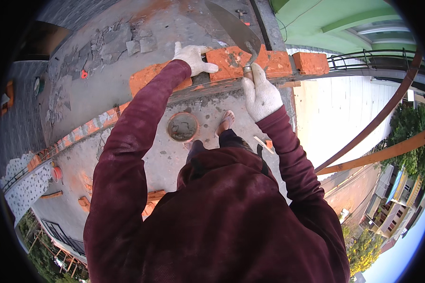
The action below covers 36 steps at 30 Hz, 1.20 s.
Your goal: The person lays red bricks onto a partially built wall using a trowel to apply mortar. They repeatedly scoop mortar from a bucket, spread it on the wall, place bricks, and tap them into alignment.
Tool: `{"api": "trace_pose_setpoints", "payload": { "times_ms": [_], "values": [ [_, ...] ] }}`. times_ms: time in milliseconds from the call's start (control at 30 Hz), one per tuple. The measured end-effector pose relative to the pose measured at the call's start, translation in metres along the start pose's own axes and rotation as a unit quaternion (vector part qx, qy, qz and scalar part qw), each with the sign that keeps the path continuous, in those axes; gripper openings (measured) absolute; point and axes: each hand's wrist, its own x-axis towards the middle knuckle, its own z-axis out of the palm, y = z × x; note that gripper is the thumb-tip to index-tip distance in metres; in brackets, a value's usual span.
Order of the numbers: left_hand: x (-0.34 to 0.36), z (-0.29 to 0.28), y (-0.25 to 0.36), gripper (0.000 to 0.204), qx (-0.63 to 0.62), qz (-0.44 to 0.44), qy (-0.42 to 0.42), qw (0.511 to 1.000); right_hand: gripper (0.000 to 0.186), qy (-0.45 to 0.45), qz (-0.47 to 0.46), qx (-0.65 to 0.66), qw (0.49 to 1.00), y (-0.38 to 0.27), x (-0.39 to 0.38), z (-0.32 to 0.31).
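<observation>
The person is laying a course of bricks along a low wall (pixel 208 92) at the edge of a concrete roof slab. The left hand (pixel 192 57), in a white knit glove, is pressing down flat on an orange brick (pixel 229 61) in the row, fingers spread over its near-left corner, gripping nothing. The right hand (pixel 261 94), also gloved, is closed around the handle of a trowel (pixel 235 28), whose steel blade is pointing up and to the far left, its heel meeting the brick's top right. Judging from this, the brick is being seated and levelled; the next move probably calls for light taps and a check against the neighbouring brick (pixel 310 62) to the right. The brick looks rough, smeared with grey mortar. A round mortar pan (pixel 182 127) is sitting on the floor near the person's foot (pixel 225 121).
</observation>
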Motion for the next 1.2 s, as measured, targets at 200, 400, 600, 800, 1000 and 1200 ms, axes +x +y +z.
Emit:
{"api": "trace_pose_setpoints", "payload": {
  "times_ms": [200, 400, 600, 800, 1000, 1200],
  "values": [
    [-0.003, -0.005, 0.004, 0.090, 0.015, -0.019, -0.006, 1.000, 0.036, -0.129, 0.087, -0.043, 0.987, -0.007, 0.027, 0.014],
    [-0.004, -0.004, 0.009, 0.088, -0.006, -0.005, 0.011, 1.000, 0.044, -0.070, 0.059, -0.045, 0.995, -0.003, 0.025, 0.026],
    [-0.001, 0.001, 0.003, 0.086, -0.005, -0.005, 0.008, 1.000, 0.049, -0.062, 0.107, -0.014, 0.992, -0.002, 0.019, 0.018],
    [0.000, -0.004, 0.001, 0.090, -0.005, 0.004, -0.012, 1.000, 0.045, -0.022, 0.128, 0.067, 0.989, -0.005, 0.019, -0.017],
    [0.002, 0.002, 0.000, 0.090, 0.011, 0.005, 0.006, 1.000, 0.047, -0.054, 0.074, -0.035, 0.995, 0.014, 0.003, 0.018],
    [0.000, -0.004, 0.001, 0.093, 0.010, -0.007, -0.007, 1.000, 0.050, -0.151, 0.103, -0.028, 0.983, 0.006, -0.001, 0.035]
  ]
}}
